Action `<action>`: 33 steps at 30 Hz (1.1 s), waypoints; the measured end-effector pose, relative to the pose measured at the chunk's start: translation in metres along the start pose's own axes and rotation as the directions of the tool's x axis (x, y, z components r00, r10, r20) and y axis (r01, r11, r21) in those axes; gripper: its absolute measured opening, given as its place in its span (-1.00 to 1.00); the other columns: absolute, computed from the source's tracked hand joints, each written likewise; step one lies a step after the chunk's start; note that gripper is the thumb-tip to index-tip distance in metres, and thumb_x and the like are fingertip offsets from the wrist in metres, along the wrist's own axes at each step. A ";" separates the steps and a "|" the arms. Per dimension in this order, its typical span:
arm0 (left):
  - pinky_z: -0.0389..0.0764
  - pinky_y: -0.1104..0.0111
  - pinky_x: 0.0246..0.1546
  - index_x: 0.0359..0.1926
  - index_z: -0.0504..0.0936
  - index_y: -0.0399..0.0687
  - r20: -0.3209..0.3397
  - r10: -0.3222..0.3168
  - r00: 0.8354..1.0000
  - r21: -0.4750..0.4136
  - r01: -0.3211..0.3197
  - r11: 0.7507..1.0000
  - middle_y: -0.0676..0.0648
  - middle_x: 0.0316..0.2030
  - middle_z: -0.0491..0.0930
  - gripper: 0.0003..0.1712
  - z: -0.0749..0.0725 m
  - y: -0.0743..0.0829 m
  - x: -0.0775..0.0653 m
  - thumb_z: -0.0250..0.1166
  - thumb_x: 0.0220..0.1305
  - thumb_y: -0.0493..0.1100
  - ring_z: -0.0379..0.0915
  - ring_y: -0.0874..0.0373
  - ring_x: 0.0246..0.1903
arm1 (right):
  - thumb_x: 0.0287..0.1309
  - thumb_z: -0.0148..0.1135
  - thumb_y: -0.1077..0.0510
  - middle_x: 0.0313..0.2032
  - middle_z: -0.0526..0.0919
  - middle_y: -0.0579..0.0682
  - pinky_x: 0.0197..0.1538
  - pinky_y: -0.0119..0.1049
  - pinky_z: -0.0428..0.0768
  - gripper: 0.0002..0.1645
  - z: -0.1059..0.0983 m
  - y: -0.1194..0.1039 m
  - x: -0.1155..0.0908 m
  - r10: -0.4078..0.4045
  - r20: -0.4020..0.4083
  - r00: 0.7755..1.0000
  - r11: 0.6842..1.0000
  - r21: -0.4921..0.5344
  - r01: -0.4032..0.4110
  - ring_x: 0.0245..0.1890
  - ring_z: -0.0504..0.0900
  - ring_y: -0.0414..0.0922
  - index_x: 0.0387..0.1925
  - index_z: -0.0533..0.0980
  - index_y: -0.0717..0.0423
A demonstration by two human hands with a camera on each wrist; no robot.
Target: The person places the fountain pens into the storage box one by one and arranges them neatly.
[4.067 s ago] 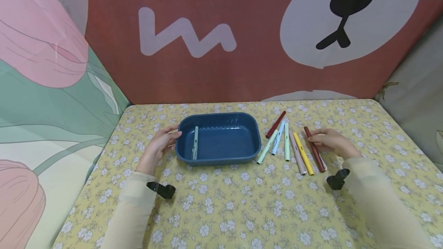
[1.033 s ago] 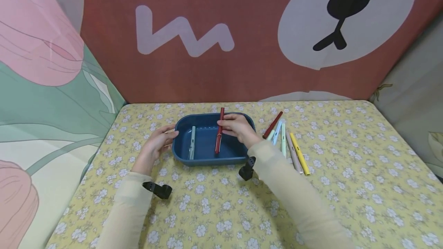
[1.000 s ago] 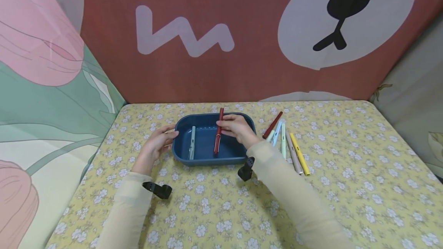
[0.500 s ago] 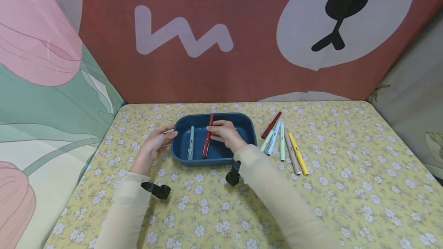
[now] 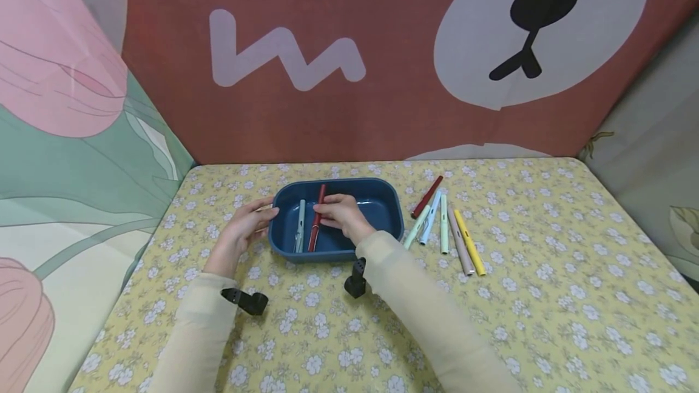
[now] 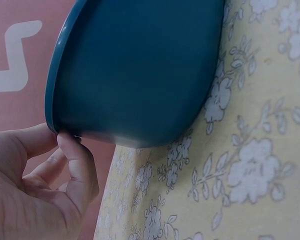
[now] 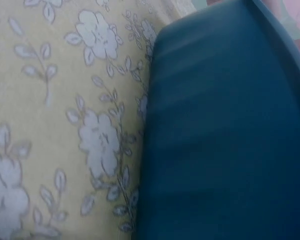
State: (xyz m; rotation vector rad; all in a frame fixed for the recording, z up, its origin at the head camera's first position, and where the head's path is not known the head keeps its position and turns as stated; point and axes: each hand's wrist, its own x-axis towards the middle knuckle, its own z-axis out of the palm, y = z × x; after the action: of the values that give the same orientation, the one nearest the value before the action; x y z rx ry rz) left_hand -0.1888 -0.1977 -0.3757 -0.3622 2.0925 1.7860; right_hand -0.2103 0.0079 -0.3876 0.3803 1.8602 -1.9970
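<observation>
A dark blue rectangular tray (image 5: pixel 379 217) sits on the table, and a pale green pen (image 5: pixel 301 223) lies near its left end. My left hand (image 5: pixel 244 229) holds the tray's left end; in the left wrist view the thumb and a finger of the hand (image 6: pixel 45 185) pinch its rim. Inside the tray, my right hand (image 5: pixel 343 214) pinches a red pen (image 5: pixel 314 235) just right of the green one, roughly parallel to it. Whether the red pen touches the tray floor I cannot tell. The right wrist view shows only the tray's outer wall (image 7: pixel 225 135) and the tablecloth.
Right of the tray lie a dark red pen (image 5: pixel 428 197), a light green pen (image 5: pixel 417 227), a light blue pen (image 5: pixel 431 218), a mint pen (image 5: pixel 444 223), a mauve-grey pen (image 5: pixel 460 241) and a yellow pen (image 5: pixel 469 242). A flowered cloth (image 5: pixel 327 326) covers the table.
My right hand took the red pen from the right end of the row, carried it left into the tray and lowered it beside the green pen. My left hand stays at the tray.
</observation>
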 end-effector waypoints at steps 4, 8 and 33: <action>0.50 0.58 -0.47 0.45 0.16 0.01 -0.006 -0.012 1.000 0.017 0.012 1.000 0.16 -0.22 0.60 -0.33 -0.001 -0.001 0.001 0.14 0.40 -0.09 0.56 0.44 -0.42 | 0.18 0.27 0.29 0.05 0.60 0.24 0.02 -0.21 0.64 -0.56 0.005 0.002 -0.001 -0.002 0.008 1.000 1.000 -0.008 0.002 -0.06 0.68 0.02 0.10 0.44 0.26; 0.50 0.57 -0.49 0.46 0.14 0.01 -0.007 -0.017 1.000 0.022 0.017 1.000 0.17 -0.23 0.61 -0.33 -0.001 -0.002 0.002 0.12 0.41 -0.10 0.56 0.44 -0.42 | 0.18 0.26 0.29 0.03 0.60 0.25 0.02 -0.20 0.64 -0.57 0.008 0.004 -0.002 -0.004 0.020 1.000 1.000 -0.021 0.005 -0.04 0.67 0.05 0.09 0.44 0.26; 0.49 0.56 -0.49 0.47 0.12 0.04 0.005 -0.013 1.000 0.010 0.013 1.000 0.19 -0.24 0.58 -0.32 0.000 0.000 0.002 0.13 0.40 -0.09 0.56 0.44 -0.40 | 0.12 0.26 0.40 -0.03 0.62 0.27 -0.29 -0.38 0.68 -0.60 0.013 0.009 -0.001 0.069 0.081 0.994 0.978 -0.200 -0.052 -0.48 0.62 -0.22 0.03 0.47 0.31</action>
State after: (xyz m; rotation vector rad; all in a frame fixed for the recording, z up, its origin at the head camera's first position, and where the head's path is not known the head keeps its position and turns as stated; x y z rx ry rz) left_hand -0.1902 -0.1980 -0.3764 -0.3671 2.0904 1.7667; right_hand -0.2048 -0.0053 -0.3945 0.2839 1.9459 -1.7413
